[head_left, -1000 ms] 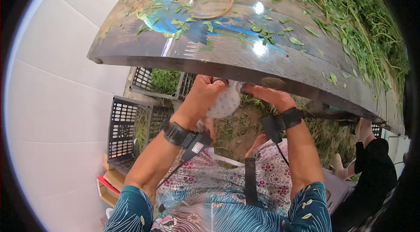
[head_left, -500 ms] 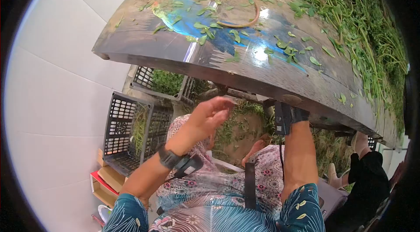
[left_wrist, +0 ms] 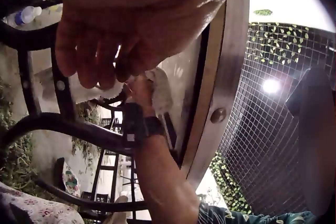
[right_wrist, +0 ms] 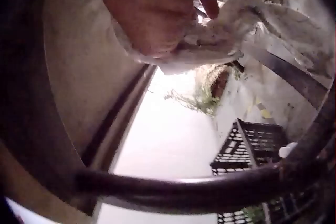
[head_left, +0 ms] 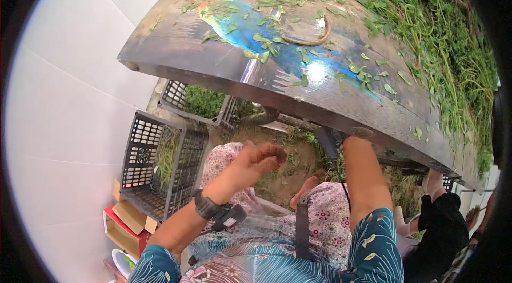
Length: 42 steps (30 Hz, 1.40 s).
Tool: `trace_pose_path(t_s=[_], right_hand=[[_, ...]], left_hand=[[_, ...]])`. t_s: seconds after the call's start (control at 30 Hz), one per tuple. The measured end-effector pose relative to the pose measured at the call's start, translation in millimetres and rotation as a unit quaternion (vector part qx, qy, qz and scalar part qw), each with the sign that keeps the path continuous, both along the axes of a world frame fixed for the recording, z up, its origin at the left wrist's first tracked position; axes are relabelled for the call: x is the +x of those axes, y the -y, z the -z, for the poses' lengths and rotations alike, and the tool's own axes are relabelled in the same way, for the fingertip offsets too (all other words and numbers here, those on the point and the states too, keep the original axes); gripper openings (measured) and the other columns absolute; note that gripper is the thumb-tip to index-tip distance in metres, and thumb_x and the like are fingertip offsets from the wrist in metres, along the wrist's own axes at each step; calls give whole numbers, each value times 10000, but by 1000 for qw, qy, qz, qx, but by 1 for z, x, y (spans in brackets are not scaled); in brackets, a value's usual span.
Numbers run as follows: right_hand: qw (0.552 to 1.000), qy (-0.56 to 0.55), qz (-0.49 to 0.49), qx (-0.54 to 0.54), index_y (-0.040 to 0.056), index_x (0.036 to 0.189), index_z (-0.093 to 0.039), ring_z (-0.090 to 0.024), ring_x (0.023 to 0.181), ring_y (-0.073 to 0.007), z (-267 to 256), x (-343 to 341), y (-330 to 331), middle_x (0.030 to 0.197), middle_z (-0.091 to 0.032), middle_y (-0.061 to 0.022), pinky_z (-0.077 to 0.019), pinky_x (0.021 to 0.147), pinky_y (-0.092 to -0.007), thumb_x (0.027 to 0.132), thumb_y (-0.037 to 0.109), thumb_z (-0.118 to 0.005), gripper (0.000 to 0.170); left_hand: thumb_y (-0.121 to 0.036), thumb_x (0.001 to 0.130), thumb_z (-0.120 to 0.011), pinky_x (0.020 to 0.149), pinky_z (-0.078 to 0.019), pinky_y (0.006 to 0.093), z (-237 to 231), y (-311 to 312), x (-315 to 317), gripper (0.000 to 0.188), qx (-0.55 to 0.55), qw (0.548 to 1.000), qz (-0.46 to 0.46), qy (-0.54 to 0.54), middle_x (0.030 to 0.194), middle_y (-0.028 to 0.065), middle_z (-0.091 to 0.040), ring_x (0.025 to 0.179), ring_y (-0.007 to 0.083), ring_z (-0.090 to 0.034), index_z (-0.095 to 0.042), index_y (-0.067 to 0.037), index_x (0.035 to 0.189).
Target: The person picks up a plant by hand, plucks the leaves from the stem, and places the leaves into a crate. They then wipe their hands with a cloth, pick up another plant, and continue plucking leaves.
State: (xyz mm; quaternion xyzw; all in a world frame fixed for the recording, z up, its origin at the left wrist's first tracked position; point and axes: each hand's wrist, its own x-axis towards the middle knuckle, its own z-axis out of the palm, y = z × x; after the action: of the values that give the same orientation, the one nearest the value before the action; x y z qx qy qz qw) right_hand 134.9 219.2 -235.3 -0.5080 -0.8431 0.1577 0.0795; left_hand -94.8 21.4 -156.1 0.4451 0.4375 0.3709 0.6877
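Note:
My left hand (head_left: 250,164) hangs below the table's front edge, its fingers loosely bent and holding nothing. The left wrist view shows its fingers (left_wrist: 94,58) up close. Under the tabletop, the table hides my right hand from the head view. In the right wrist view that right hand (right_wrist: 157,14) grips a pale, thin, crumpled cloth (right_wrist: 210,50), which trails off to the right. The same cloth (left_wrist: 161,90) shows beside the right hand in the left wrist view, close under the tabletop. A curved dark metal bar (right_wrist: 184,190) of the table frame crosses below it.
The glossy wooden tabletop (head_left: 186,61) carries scattered leaves and a large heap of green stems (head_left: 426,37). Black plastic crates (head_left: 144,176) stand at the left, one with greens (head_left: 202,100). A cardboard box (head_left: 130,216) lies below. Another person's leg (head_left: 440,219) is at the right.
Both hands were at the cloth under the table edge. The left hand has let go and drawn back toward the body; the right has gone farther under the tabletop with the cloth.

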Motion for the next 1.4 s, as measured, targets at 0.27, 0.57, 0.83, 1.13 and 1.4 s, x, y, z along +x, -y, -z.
trace_pose_path(t_s=[0.27, 0.57, 0.83, 1.13, 1.4], right_hand=[[999, 37, -27, 6, 37, 1116, -508, -542, 957, -304, 24, -13, -15, 1049, -566, -178, -429, 845, -380, 834, 230, -498, 342], [960, -101, -218, -140, 24, 1140, -495, -548, 947, -314, -58, 2, 96, 1049, -563, -191, -434, 837, -382, 833, 232, -516, 371], [966, -162, -193, -59, 40, 1040, -536, -587, 807, -341, -293, 47, 151, 909, -599, -181, -472, 713, -397, 793, 201, -542, 295], [972, 115, 143, 147, 3, 836, -586, -586, 812, -376, -300, 52, 14, 834, -613, -212, -461, 743, -432, 728, 225, -552, 249], [959, -116, 182, 185, -6, 866, -578, -615, 686, -295, -322, 55, 20, 744, -619, -193, -483, 664, -395, 719, 158, -507, 231]], left_hand=[[-85, 881, -484, 764, -443, 240, -7, 6, 3, 207, -18, 995, 28, -93, 952, 14, -581, 861, 88, -533, -540, -9, 1065], [-36, 849, -455, 647, -468, 258, -77, -9, 26, 233, 145, 980, 61, -119, 856, 67, -605, 726, 120, -593, -509, 16, 1070], [-41, 785, -534, 701, -467, 287, -188, -39, 38, 148, 417, 897, -46, -139, 840, 103, -628, 780, 210, -612, -601, -15, 914], [-59, 771, -534, 682, -452, 289, -169, -82, 68, 159, 457, 858, -71, -223, 840, 125, -612, 753, 228, -591, -587, -4, 911], [-88, 766, -544, 680, -451, 318, -165, -83, 64, 156, 473, 851, -83, -214, 829, 130, -600, 762, 263, -582, -588, -15, 897]])
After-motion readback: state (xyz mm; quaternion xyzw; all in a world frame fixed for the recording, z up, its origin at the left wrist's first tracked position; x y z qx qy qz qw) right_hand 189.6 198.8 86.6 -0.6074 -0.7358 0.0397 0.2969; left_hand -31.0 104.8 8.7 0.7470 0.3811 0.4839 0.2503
